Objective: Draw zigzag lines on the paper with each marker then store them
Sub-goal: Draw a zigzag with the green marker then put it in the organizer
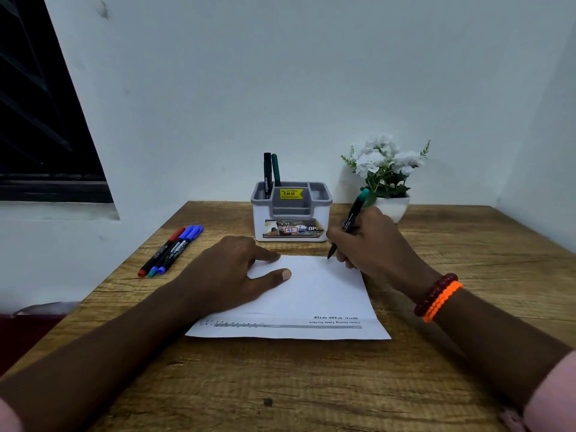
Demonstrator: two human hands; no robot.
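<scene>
A white sheet of paper (311, 294) lies on the wooden table, with printed text and a scribbled line along its near edge. My left hand (224, 275) rests flat on the sheet's left part, fingers spread. My right hand (371, 241) grips a green-capped marker (352, 216) with its tip touching the paper's far right corner. Three markers (170, 251) lie side by side at the table's left: one red and two blue-capped. A white and grey organizer (291, 213) stands behind the paper and holds a black marker (267, 174) and a green marker (275, 169) upright.
A white pot of white flowers (388, 176) stands at the back right, just behind my right hand. The table (280, 385) ends against a pale wall. A dark window is at the left. Red and orange bead bracelets (438, 297) circle my right wrist.
</scene>
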